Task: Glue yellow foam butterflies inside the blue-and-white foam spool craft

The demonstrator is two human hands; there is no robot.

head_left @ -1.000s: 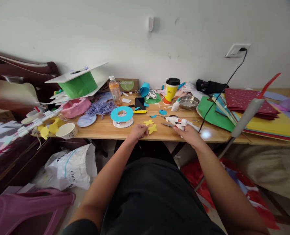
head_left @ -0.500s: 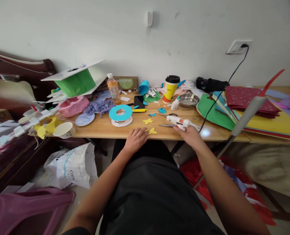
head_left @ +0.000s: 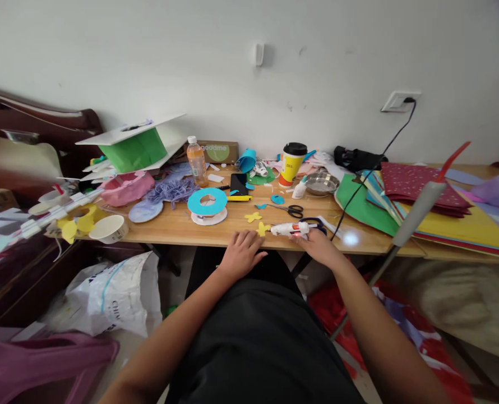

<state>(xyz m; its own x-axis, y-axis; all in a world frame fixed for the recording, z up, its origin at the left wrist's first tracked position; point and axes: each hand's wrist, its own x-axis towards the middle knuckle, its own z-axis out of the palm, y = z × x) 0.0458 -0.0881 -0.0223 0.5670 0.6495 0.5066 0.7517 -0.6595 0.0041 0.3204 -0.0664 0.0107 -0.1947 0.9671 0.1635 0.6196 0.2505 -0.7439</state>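
Gluing the yellow flower cutout (head_left: 263,228) looks like the step in hand, and it goes best with a steady nozzle and a pinned piece. The right hand (head_left: 317,247) is clamped around the white glue gun (head_left: 290,228), whose nozzle points left, just beside the cutout at the near edge of the tabletop (head_left: 182,227). The left hand (head_left: 241,253) lies flat and empty, fingers spread, just short of the same cutout.

A fingertip of the left hand ought to hold one petal down, well clear of the nozzle, since the glue is probably hot. A small dot at the centre should serve better than a long bead, which could squeeze out past the petals. The gun's black cord (head_left: 361,185) runs back across the green sheet (head_left: 359,205) to the wall socket (head_left: 396,101); some slack there keeps it from tugging the aim.

A second yellow flower (head_left: 253,216) lies a little farther in, near the blue ring on its white spool (head_left: 208,203), and the scissors (head_left: 290,210) lie just behind the gun, apart from it.
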